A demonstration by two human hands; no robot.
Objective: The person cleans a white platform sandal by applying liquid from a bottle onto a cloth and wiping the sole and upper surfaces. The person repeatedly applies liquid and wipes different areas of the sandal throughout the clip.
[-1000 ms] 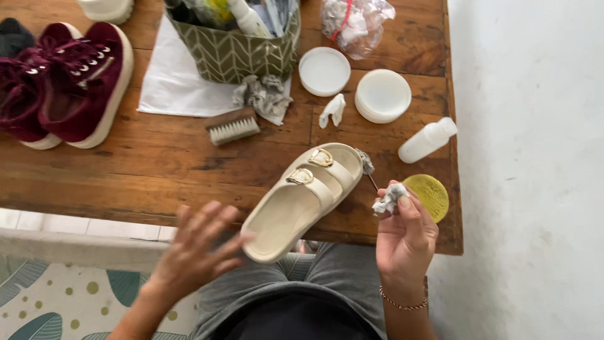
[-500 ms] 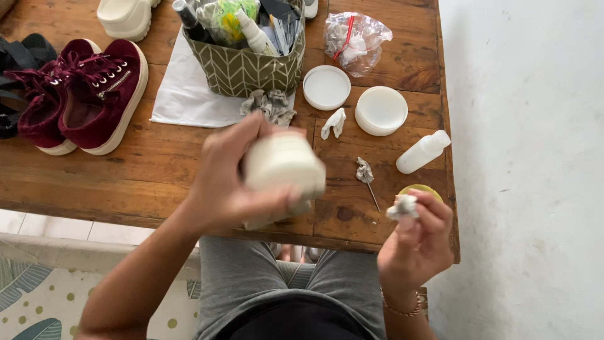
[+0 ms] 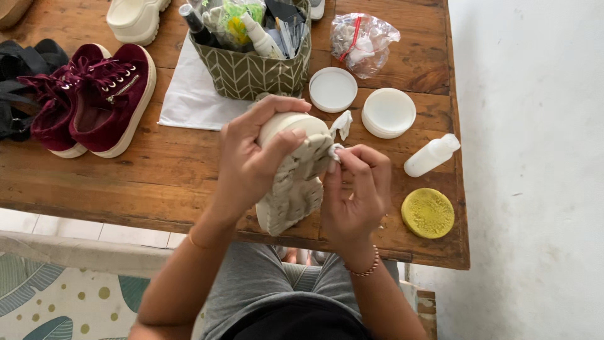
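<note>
Though crumpled, clear bag top-right.

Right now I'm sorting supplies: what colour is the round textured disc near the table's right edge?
Yellow-green; the disc shows best in the head view.

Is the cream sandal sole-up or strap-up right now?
Sole-up: the sandal, gripped by the left hand, shows its patterned tread, which the right hand wipes with a cloth.

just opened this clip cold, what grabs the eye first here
At centre, the left hand holds a cream sandal sole-up over the wooden table, while the right hand presses a small white cloth to it. At left sit dark red velvet sneakers; at right, a yellow round sponge.
</note>
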